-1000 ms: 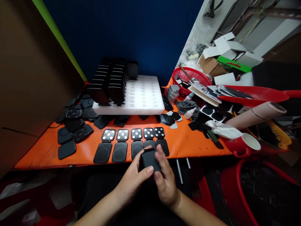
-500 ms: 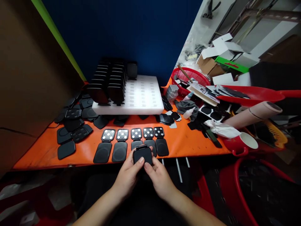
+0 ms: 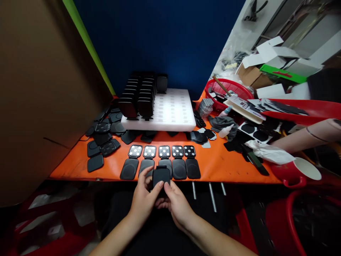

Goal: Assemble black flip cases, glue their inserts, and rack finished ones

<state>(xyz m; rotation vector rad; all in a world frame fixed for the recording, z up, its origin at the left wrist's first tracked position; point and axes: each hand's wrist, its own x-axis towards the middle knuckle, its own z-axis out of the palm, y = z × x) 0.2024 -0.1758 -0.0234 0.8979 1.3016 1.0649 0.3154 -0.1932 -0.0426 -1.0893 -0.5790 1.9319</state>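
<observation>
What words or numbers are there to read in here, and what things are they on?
No words or numbers can be read.
Cream card: printed marks, too small and blurred to read.
Green strip: a red mark, too blurred to read.
Dotted flaps: white dots, no writing I can see.
Black square in both hands: no writing on the side showing.

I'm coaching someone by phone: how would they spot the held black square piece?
Find the orange-covered table and, along its near edge, the row of five black hinged pieces opened flat. Just in front, the left hand and right hand hold the plain black square piece. Unlike that row, it is off the table and appears folded.
</observation>
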